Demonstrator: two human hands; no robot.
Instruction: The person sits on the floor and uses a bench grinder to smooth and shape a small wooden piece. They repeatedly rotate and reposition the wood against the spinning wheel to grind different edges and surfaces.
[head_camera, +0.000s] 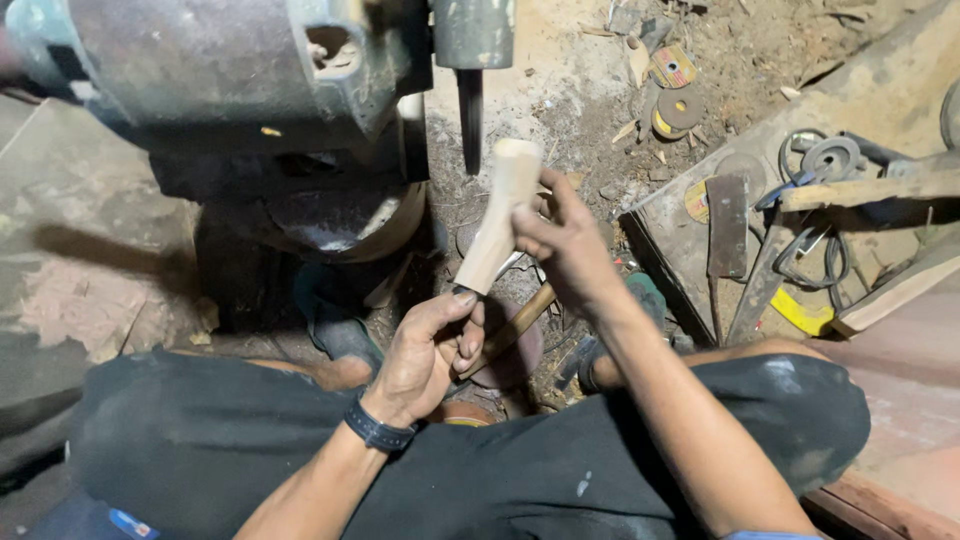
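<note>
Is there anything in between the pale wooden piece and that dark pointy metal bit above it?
Nothing visible. The pale carved wooden piece, held by the left hand and right hand, sits just beside the dark pointed metal bit, with only open space between them.

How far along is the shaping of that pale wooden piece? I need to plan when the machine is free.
Done: the wooden piece already looks smooth and tapered. In hand: left hand grips its lower end, right hand steadies its top beside the machine's pointed bit. Left: no drilled hole shows; finishing cannot be judged.
</note>
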